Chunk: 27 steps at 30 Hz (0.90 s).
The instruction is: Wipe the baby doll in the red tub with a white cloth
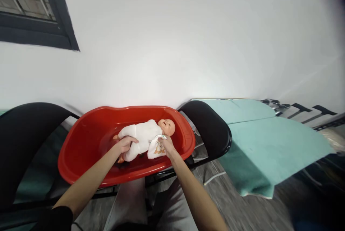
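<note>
Doll (pixel 144 134) in white clothing lies on its back inside a red tub (pixel 86 135), its head toward the tub's right end and its bare feet toward the left. The left grip (pixel 125 144) is at the doll's legs: the hand reaches in from the foot end, between the two legs, and its fingers touch the white clothing near the top of the thighs. Whether those fingers squeeze the fabric or only rest there, I cannot tell. The right grip (pixel 167 144) is on the near side of the doll's upper body, just below the head, thumb and fingers pressed together on the upper edge of a white cloth (pixel 155 149) with an orange-brown print. This cloth hangs down from the pinch beside the doll's chest, so the doll's body lies between the two hands, with the head just beyond the right one. Black chairs stand at either end of the tub, and a pale green sheet (pixel 258 148) spreads farther right.
</note>
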### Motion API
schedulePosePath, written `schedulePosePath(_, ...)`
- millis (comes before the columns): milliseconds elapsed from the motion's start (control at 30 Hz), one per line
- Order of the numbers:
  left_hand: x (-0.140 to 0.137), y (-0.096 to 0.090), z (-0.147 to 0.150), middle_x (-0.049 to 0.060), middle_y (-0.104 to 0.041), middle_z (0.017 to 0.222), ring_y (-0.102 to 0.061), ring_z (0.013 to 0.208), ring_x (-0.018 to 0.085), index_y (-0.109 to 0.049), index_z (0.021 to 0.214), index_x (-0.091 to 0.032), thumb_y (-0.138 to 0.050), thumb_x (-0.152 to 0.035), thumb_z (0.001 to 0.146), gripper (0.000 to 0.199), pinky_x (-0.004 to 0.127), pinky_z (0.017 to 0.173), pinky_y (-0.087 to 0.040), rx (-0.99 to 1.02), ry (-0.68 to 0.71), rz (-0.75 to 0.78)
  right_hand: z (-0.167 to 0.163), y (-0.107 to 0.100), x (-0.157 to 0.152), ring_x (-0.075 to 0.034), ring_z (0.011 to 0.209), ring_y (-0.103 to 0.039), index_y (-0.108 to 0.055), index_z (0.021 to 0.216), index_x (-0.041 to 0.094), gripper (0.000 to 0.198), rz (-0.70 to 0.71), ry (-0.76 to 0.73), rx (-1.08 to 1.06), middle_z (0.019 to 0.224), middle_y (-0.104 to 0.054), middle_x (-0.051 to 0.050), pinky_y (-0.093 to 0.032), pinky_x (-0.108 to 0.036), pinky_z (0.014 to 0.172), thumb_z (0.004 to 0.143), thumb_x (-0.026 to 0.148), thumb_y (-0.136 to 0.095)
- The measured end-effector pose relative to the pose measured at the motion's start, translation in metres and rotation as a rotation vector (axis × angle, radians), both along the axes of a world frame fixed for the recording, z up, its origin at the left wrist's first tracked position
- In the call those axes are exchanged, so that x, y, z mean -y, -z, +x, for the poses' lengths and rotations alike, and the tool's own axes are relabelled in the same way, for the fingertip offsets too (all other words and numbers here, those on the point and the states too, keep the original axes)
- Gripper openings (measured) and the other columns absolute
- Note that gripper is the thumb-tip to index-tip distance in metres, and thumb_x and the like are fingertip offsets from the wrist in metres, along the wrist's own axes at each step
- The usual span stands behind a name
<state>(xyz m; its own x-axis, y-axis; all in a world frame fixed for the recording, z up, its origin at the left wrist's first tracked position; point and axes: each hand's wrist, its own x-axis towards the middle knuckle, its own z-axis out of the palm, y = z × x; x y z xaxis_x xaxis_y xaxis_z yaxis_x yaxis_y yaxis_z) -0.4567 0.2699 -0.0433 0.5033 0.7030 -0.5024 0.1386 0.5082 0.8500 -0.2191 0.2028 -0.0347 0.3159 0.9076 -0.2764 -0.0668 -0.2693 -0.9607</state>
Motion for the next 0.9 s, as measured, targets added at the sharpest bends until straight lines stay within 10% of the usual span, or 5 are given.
schedulePosePath(267,0.035,-0.073,0.078,0.017,-0.067,0.135,-0.062,0.129,0.034,-0.051,0.144,-0.011,-0.071,-0.034,0.090,0.062,0.043,0.110,-0.054,0.435,-0.141,-0.131,0.080,-0.091,0.050,-0.018,0.083,-0.060,-0.067,0.080,0.016,0.025,0.415,0.160,0.229,0.098,-0.065,-0.007,-0.049,-0.025,0.073,0.068,0.038,-0.068)
schedulePosePath(533,0.079,-0.149,0.226,0.008,-0.062,0.145,-0.048,0.145,0.027,-0.060,0.138,-0.025,-0.079,-0.048,0.082,0.063,0.028,0.121,-0.040,0.311,0.197,0.214,0.219,-0.167,0.150,-0.020,0.092,-0.059,-0.067,0.075,0.017,0.022,0.544,0.340,0.494,0.107,-0.062,-0.007,-0.046,-0.030,0.084,0.072,0.038,-0.062)
schedulePosePath(900,0.163,-0.142,0.465,0.007,-0.056,0.151,-0.056,0.137,0.032,-0.046,0.148,-0.032,-0.086,-0.044,0.069,0.089,0.035,0.096,-0.060,0.366,0.637,0.334,0.433,-0.176,0.263,-0.021,0.091,-0.062,-0.069,0.076,0.017,0.017,0.111,0.601,1.102,0.095,-0.072,-0.007,-0.042,-0.026,0.082,0.075,0.013,-0.052)
